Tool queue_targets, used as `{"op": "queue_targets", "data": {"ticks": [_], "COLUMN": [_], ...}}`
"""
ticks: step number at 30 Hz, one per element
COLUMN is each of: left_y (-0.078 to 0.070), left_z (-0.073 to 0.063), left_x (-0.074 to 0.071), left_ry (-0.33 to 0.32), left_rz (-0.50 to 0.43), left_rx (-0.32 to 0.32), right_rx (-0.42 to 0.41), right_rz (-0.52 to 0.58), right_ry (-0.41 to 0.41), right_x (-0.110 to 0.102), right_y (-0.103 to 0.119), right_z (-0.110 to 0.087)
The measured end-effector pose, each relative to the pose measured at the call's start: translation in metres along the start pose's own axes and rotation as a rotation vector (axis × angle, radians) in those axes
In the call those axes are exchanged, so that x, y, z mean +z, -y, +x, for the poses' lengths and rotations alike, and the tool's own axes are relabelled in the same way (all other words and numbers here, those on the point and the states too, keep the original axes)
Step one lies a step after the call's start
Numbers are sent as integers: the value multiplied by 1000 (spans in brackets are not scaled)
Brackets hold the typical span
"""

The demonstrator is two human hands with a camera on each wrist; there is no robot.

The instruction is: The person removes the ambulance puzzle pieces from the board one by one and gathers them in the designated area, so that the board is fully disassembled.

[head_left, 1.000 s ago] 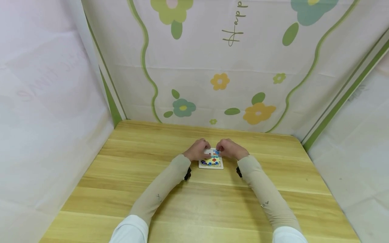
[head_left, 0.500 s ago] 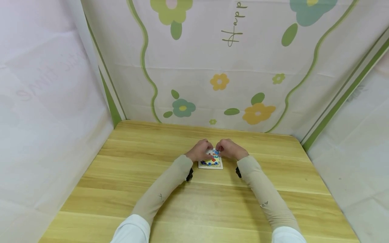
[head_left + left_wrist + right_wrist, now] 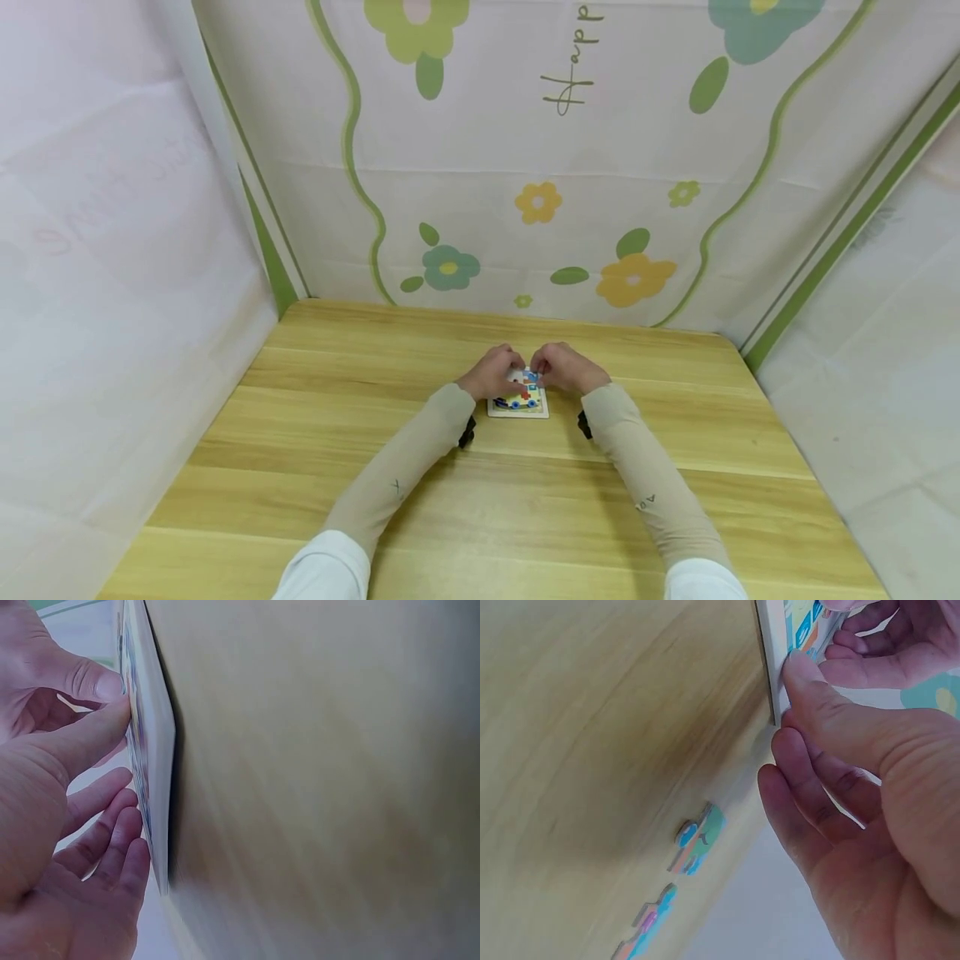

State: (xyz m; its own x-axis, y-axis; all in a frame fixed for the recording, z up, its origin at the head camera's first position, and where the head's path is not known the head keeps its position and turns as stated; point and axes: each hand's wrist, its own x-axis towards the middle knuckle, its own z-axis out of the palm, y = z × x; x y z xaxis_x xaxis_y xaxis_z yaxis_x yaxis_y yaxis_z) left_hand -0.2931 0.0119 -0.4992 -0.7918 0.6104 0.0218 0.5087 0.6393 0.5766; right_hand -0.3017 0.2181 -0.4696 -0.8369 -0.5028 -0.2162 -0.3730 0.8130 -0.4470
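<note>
A small square jigsaw puzzle (image 3: 512, 415) with a pale border lies on the wooden table, showing a yellow vehicle with a red cross and blue wheels. From the left, my left hand (image 3: 492, 372) reaches over it. Its thumb (image 3: 97, 739) presses on the puzzle's face, while its relaxed fingers (image 3: 120, 825) spread along the board. My right hand (image 3: 567, 369) is at the far right corner. There its thumb (image 3: 806, 671) touches the puzzle's face near the border, and its loosely bent fingers (image 3: 799, 761) lie beside the edge. Both hands cover the puzzle's upper part.
In the right wrist view, a green, blue and orange puzzle piece (image 3: 699, 840) lies on the table near the right hand. Beyond it lies a blue and pink piece (image 3: 652, 924). A flower-printed cloth (image 3: 465, 167) hangs behind the table (image 3: 510, 517).
My left hand has shifted slightly right over the puzzle, its thumb covering more of the picture. The right hand stays at the far right corner, almost still.
</note>
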Motion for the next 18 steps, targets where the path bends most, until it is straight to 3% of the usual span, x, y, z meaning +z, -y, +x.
{"op": "queue_targets", "data": {"ticks": [18], "left_y": [-2], "left_z": [-1], "left_x": [-3], "left_ry": [14], "left_rz": [-26], "left_rx": [-27], "right_rx": [3], "right_rz": [45], "right_ry": [-15], "right_x": [2], "right_y": [-7], "right_z": [4]}}
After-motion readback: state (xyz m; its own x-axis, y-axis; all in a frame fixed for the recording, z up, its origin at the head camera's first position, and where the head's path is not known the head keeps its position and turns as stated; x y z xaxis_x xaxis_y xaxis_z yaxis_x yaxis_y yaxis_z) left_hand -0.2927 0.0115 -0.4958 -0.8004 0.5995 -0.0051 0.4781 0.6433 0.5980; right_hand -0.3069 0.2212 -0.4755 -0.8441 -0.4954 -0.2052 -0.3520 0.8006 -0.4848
